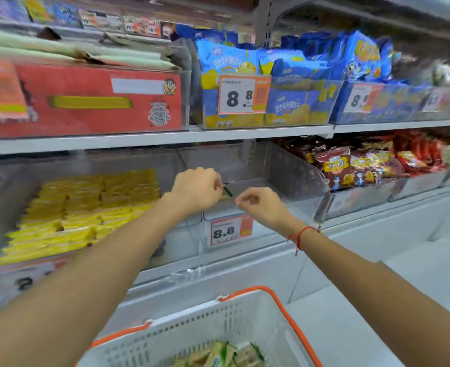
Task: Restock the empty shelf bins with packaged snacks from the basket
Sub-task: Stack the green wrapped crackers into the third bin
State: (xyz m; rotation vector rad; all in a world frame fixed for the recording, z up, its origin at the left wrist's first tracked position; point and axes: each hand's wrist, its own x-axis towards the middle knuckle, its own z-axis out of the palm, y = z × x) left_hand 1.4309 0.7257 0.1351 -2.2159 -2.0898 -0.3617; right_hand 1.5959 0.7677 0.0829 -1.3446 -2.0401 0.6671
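Both hands over the clear bin on the lower shelf, early in restocking.

The left hand is curled around a small green-edged packet, partly hidden; the right hand hangs loosely curled, gripping nothing visible. The clear bin beneath looks nearly bare, so most filling appears to remain. More green packets lie in the basket below. Yellow packs fill the neighbouring bin; a price tag fronts the target.

A shop aisle. Metal shelves carry clear bins of packaged snacks with price tags. A shopping basket sits near.
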